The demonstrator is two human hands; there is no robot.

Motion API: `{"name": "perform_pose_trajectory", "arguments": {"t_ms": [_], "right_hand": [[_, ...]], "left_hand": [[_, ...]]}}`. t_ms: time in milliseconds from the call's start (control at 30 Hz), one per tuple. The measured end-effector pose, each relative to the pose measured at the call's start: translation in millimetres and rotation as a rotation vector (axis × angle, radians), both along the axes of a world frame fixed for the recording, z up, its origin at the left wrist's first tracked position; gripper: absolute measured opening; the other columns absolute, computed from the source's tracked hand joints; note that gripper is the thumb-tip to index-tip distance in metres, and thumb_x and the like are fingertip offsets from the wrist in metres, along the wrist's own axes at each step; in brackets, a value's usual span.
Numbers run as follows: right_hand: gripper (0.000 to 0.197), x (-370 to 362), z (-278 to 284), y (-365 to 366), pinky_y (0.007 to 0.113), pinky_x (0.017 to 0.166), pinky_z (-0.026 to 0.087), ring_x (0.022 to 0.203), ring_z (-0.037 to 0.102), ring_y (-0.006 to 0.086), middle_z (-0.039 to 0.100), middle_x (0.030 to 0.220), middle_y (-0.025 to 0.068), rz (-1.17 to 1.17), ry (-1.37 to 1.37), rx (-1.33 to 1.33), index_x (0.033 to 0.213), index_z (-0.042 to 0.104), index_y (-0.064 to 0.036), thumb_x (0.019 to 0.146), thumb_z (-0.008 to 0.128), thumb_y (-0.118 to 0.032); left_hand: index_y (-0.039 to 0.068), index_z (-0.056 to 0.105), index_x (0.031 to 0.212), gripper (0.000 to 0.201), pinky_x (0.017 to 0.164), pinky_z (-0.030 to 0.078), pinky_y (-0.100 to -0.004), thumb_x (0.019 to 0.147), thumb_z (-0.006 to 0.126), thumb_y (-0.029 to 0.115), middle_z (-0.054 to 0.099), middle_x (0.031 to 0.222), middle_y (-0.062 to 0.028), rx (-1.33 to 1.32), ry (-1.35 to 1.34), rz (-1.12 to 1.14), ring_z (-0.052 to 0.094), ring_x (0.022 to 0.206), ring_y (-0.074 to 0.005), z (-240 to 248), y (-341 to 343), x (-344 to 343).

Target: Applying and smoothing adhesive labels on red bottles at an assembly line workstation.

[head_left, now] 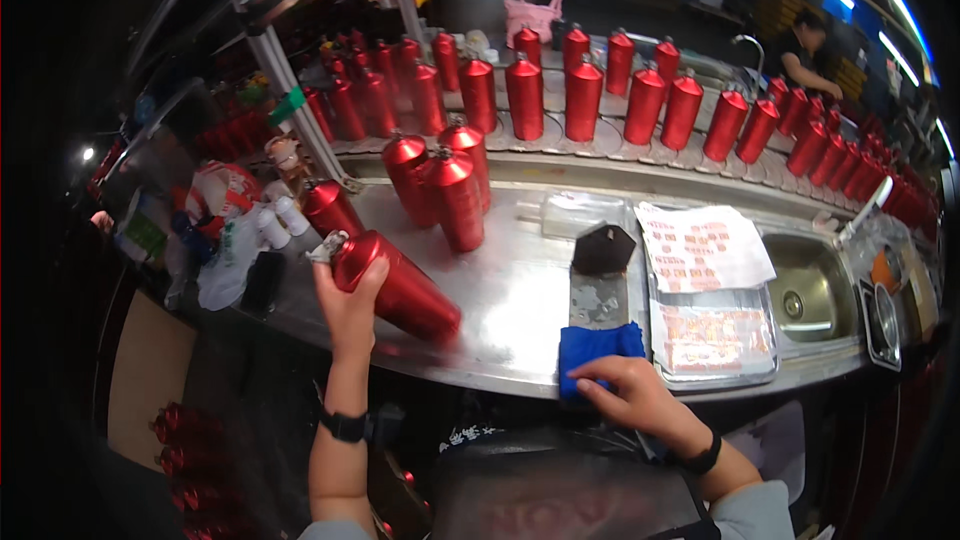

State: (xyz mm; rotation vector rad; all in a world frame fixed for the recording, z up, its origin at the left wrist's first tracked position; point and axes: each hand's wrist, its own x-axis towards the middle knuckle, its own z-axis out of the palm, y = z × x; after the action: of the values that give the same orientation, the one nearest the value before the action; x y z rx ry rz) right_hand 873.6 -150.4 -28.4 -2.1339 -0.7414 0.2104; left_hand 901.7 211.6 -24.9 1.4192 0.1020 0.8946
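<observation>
My left hand (347,305) is wrapped round the upper part of a shiny red metal bottle (402,290). The bottle leans, its pale-covered neck up to the left and its base toward the steel counter (515,310). Over a folded blue cloth (600,343) at the counter's front edge is my right hand (625,390), its fingers curled and thumb near the index finger. Whether it touches the cloth or pinches something small is unclear. Beyond the held bottle, several similar bottles (455,200) stand upright on the counter.
Rows of red bottles (525,100) line a belt of round plates behind the counter. Right of the cloth lie a tray (715,376) with red-printed sheets (705,250) and a sink (805,285). A metal post (305,115) rises at left. Another person (800,55) works at far right.
</observation>
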Motion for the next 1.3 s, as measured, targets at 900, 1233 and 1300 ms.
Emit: {"name": "perform_pose_trajectory", "arguments": {"t_ms": [900, 1233, 1300], "right_hand": [[0.102, 0, -32, -77, 0.039, 0.059, 0.051, 0.070, 0.064, 0.0301, 0.062, 0.082, 0.0133, -0.069, -0.303, -0.030, 0.153, 0.023, -0.0002, 0.073, 0.080, -0.024], [0.100, 21, -28, -97, 0.038, 0.062, 0.049, 0.072, 0.061, 0.0285, 0.058, 0.085, 0.0131, -0.017, -0.072, -0.079, 0.156, 0.024, -0.0159, 0.074, 0.081, -0.028], [0.093, 31, -25, -115, 0.037, 0.063, 0.049, 0.071, 0.061, 0.0272, 0.058, 0.084, 0.0125, -0.046, 0.005, -0.003, 0.154, 0.031, -0.0144, 0.077, 0.080, -0.030]], "left_hand": [[0.008, 0.027, 0.138, 0.073, 0.094, 0.051, -0.0367, 0.084, 0.074, 0.020, 0.047, 0.127, -0.0151, -0.312, 0.560, -0.913, 0.054, 0.114, -0.0222, -26, -234, 59], [0.010, 0.021, 0.144, 0.072, 0.098, 0.048, -0.0366, 0.091, 0.067, 0.023, 0.048, 0.131, -0.0157, -0.237, 0.509, -0.896, 0.053, 0.117, -0.0224, -48, -245, 67], [0.010, 0.019, 0.145, 0.071, 0.098, 0.047, -0.0369, 0.093, 0.065, 0.023, 0.048, 0.131, -0.0156, -0.231, 0.582, -0.871, 0.053, 0.118, -0.0225, -47, -247, 54]]}}
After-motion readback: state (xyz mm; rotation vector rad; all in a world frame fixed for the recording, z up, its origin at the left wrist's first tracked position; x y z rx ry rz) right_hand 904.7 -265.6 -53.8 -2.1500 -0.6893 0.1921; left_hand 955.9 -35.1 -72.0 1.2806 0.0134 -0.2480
